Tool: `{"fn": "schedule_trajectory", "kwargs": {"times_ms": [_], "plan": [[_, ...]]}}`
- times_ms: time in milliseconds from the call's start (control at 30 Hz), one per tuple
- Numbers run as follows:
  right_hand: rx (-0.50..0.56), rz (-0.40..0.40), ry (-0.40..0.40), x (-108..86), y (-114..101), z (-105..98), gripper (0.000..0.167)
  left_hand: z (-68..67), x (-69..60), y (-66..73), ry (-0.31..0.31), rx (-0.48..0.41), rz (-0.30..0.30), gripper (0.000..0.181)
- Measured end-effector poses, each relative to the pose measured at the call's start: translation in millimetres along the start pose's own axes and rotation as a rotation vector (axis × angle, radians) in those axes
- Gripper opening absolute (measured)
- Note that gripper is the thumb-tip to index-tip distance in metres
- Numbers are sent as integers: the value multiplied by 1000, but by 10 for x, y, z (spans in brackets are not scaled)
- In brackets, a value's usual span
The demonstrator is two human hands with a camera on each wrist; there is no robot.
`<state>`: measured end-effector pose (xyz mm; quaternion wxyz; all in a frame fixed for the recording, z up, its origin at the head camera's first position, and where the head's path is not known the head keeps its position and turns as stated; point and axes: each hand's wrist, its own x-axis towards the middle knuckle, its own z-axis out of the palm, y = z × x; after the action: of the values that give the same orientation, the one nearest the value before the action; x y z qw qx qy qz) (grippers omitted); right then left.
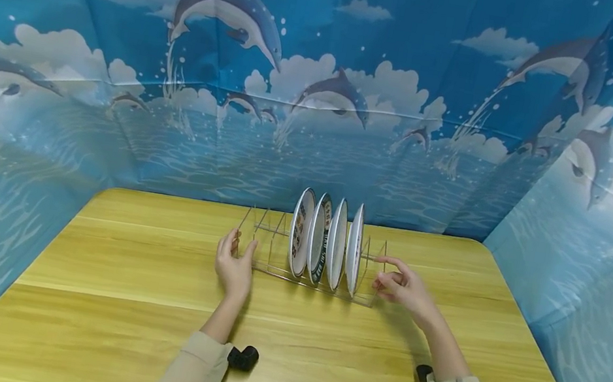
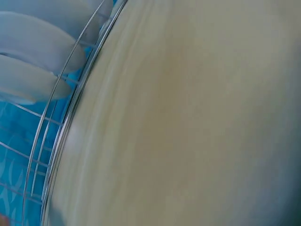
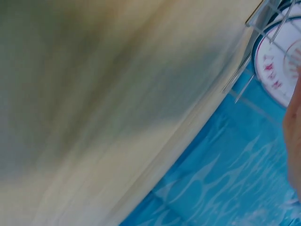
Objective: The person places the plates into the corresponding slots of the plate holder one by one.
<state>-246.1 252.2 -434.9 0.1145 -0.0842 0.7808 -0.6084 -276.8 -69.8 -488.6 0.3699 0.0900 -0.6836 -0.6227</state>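
A wire dish rack (image 1: 293, 277) stands on the wooden table, slightly slanted. Several white plates stand upright side by side in its middle slots: one with a patterned face (image 1: 301, 233), one with a dark green rim (image 1: 320, 239), two more toward the right (image 1: 337, 245). My left hand (image 1: 234, 266) grips the rack's left end, thumb and fingers about the end wires. At the opposite end my right hand (image 1: 404, 291) holds the end wires with bent fingers. Red markings show on a plate (image 3: 273, 70) in the right wrist view.
The yellow wood-grain table (image 1: 143, 325) reaches back to a blue dolphin-print curtain (image 1: 312, 152), which also hangs along both sides. The rack stands near the table's back edge. Black devices (image 1: 243, 358) sit at the sleeve cuffs.
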Motion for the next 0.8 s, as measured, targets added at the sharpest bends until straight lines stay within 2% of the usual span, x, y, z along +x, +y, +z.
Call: {"fn": "schedule_trajectory", "kwargs": {"times_ms": [133,267,367,467,567,700,800], "plan": [[20,7,33,-90,-27,135,45,-16,119,-14,-82,-36,-56,50],[69,12,70,-172,-58,279,40,-42,238,18,-219,-93,-143,54],[101,26,85,-226,-71,401,37,-69,323,101,-327,-135,-196,57],[150,46,103,-267,-81,542,35,-88,402,208,-423,-138,-224,58],[193,63,132,-302,-97,686,33,-79,485,247,-500,-135,-263,61],[233,74,174,-346,-137,867,31,-22,612,99,-577,-123,-315,62],[257,75,183,-367,-167,983,29,15,692,-32,-621,-105,-309,63]]}}
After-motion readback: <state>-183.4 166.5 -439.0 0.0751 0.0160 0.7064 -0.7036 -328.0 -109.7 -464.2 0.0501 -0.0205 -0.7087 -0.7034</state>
